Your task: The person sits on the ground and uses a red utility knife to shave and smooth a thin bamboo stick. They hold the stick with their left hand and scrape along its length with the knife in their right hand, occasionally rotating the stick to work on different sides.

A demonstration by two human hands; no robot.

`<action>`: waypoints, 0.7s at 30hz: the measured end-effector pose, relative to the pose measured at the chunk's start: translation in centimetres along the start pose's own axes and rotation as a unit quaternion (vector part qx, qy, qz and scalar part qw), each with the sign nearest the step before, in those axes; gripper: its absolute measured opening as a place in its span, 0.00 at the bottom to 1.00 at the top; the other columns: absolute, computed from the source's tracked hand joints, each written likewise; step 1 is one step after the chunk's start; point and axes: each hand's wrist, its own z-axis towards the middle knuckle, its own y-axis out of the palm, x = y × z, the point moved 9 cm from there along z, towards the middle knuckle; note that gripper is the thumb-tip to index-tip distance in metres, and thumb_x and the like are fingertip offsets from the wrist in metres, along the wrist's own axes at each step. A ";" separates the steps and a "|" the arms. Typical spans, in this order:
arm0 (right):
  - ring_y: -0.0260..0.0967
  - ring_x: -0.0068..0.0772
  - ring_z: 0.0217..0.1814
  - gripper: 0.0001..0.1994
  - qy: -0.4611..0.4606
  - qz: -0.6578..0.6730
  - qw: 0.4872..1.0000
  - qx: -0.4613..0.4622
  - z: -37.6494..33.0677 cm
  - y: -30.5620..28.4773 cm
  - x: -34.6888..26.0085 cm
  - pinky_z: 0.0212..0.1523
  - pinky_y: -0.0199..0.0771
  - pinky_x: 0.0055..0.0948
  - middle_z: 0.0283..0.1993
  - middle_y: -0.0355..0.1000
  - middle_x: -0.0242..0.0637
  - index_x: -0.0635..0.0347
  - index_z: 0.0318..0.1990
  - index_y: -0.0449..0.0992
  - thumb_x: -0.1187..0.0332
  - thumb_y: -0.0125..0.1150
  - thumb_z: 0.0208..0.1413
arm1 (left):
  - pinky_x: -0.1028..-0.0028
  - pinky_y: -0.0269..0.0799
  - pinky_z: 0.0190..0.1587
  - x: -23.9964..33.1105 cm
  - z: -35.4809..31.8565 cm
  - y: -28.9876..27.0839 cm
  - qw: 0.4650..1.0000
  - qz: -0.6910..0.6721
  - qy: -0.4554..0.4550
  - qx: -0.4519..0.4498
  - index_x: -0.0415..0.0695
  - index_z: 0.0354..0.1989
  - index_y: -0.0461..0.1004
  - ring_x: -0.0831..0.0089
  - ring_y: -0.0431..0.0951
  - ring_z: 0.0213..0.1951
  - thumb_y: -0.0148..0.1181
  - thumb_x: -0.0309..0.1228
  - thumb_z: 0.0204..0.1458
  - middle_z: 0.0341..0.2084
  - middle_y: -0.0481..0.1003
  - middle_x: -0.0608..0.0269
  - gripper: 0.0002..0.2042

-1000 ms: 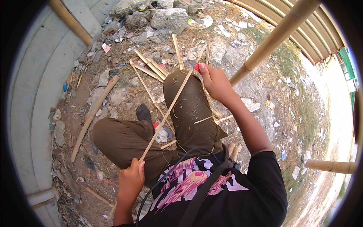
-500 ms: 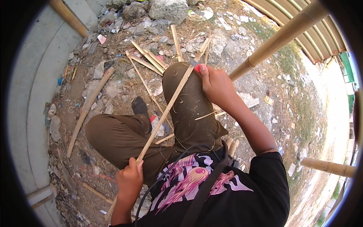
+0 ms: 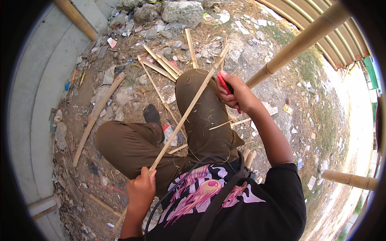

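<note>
I sit on the ground in brown trousers, one knee (image 3: pixel 197 84) raised. A long thin bamboo strip (image 3: pixel 185 116) lies slantwise across that knee. My left hand (image 3: pixel 141 190) grips its near end by my hip. My right hand (image 3: pixel 235 93) is closed around a red-handled knife (image 3: pixel 223 83) beside the strip's far part, at the knee. Whether the blade touches the strip is hidden by my fingers.
Several split bamboo sticks (image 3: pixel 161 64) lie among stones (image 3: pixel 183 12), litter and dry grass ahead. A thick bamboo pole (image 3: pixel 297 44) slants up on the right, another pole (image 3: pixel 350 179) at lower right, a stick (image 3: pixel 96 116) on the left. A concrete slab (image 3: pixel 36 100) borders the left.
My right hand with the knife has slid a little toward me along the strip. The left hand keeps its hold on the near end.
</note>
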 end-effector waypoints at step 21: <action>0.74 0.63 0.28 0.26 -0.117 -0.409 0.876 0.226 -3.1 3.6 -4.2 0.34 0.74 0.56 0.22 0.72 0.55 0.59 0.39 0.79 0.50 0.37 0.75 | 0.57 0.71 0.19 0.2 0.1 0.5 1.000 0.027 -0.002 -0.015 0.44 0.32 0.65 0.51 0.77 0.17 0.62 0.37 0.62 0.13 0.72 0.55 0.14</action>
